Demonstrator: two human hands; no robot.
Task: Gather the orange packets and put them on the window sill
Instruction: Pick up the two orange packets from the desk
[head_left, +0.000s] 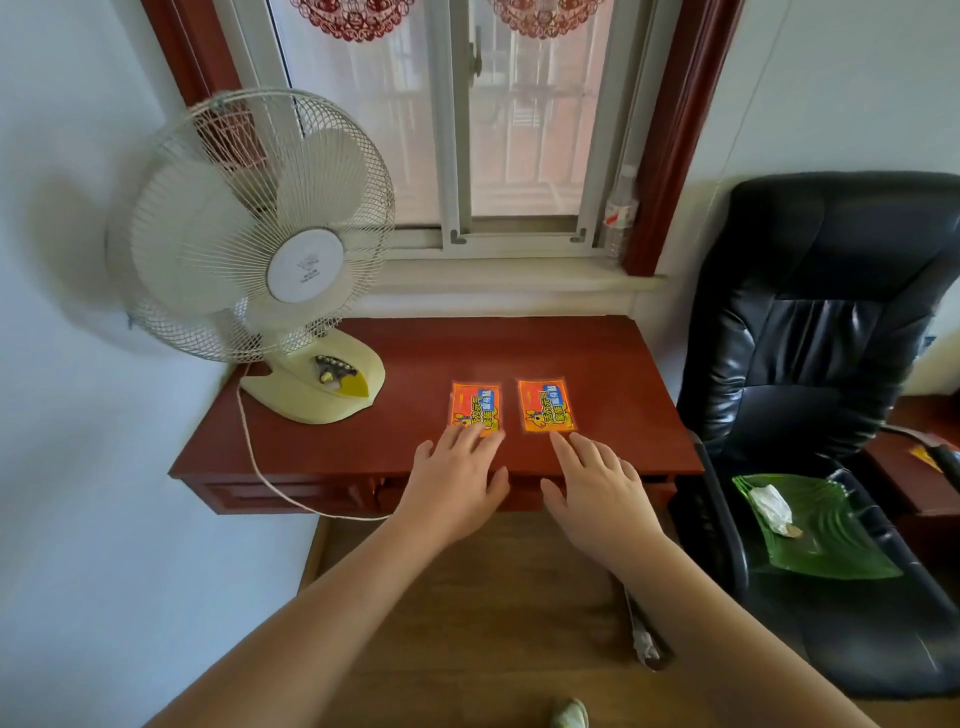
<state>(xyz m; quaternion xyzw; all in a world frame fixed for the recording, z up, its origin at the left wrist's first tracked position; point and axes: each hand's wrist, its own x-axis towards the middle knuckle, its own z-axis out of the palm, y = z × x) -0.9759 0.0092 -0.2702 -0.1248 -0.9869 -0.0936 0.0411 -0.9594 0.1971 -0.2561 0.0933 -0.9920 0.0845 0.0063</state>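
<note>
Two orange packets lie flat side by side on the red-brown desk. My left hand is spread open, its fingertips resting on the near edge of the left packet. My right hand is also open, its index fingertip just short of the near edge of the right packet. Neither hand holds anything. The pale window sill runs along the wall behind the desk, under the window.
A cream desk fan stands on the desk's left part, its cord hanging over the front edge. A plastic bottle stands at the sill's right end. A black office chair with a green dish on its seat stands to the right.
</note>
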